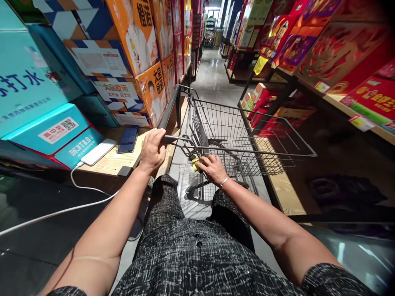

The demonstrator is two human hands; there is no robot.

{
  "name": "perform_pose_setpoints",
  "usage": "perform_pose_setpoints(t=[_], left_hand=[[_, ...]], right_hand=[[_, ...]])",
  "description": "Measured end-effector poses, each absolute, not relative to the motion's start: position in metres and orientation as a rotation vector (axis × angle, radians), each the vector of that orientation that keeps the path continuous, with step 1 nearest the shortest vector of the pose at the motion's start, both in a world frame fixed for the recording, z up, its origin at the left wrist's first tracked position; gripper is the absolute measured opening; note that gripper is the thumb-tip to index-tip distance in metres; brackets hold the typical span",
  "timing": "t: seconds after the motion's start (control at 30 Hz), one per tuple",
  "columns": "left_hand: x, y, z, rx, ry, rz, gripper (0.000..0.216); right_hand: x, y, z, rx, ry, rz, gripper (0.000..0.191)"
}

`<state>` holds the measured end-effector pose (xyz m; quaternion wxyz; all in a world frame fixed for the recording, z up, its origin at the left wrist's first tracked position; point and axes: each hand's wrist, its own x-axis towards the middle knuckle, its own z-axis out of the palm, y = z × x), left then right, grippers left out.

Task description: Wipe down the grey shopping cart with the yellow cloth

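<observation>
A dark metal shopping cart [247,150] stands sideways in the aisle in front of me, its wire basket pointing to the right. My left hand [153,150] is closed round the end of the cart's handle bar [173,139]. Bunched in the fingers of my right hand [212,168] is a yellow cloth [195,164], pressed against the cart's frame near the handle side. Part of the cloth is hidden under the fingers. The basket's wire bottom and sides show through with no goods in them.
On the wooden shelf at left lie a dark phone [128,139] and a white power bank [98,152] with a white cable [61,213]. Orange cartons [151,90] and turquoise boxes [40,131] are stacked there. Red gift boxes [348,53] fill the right shelves. The tiled aisle [212,70] runs ahead.
</observation>
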<state>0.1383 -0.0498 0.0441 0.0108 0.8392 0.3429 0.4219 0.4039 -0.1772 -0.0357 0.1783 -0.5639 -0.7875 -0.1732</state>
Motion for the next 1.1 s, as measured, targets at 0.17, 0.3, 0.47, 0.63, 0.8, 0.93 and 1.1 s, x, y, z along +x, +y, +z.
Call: perform_pose_setpoints(t=[0.17, 0.3, 0.47, 0.63, 0.8, 0.93, 1.1], left_hand=[[0.161, -0.067, 0.065, 2.808, 1.213, 1.081, 0.071], [0.18, -0.068, 0.073, 2.964, 1.154, 0.791, 0.075], [0.182, -0.066, 0.07, 3.066, 1.189, 0.672, 0.079], [0.178, -0.061, 0.071, 3.1, 1.157, 0.609, 0.079], [0.183, -0.062, 0.076, 3.062, 1.158, 0.604, 0.077], [0.205, -0.076, 0.08, 3.08, 1.145, 0.572, 0.08], [0.234, -0.083, 0.069, 3.114, 1.034, 0.498, 0.074]], right_hand=[[0.375, -0.16, 0.023, -1.462, -1.914, -0.419, 0.046], [0.344, -0.132, 0.061, -1.538, -1.77, -0.236, 0.058], [0.362, -0.14, 0.046, -1.724, -1.784, -0.161, 0.058], [0.439, -0.177, 0.021, -1.996, -1.749, -0.254, 0.062], [0.497, -0.199, 0.028, -2.417, -1.307, -0.279, 0.049], [0.479, -0.19, 0.036, -2.49, -1.269, -0.266, 0.041], [0.409, -0.161, 0.037, -2.247, -1.52, -0.319, 0.047]])
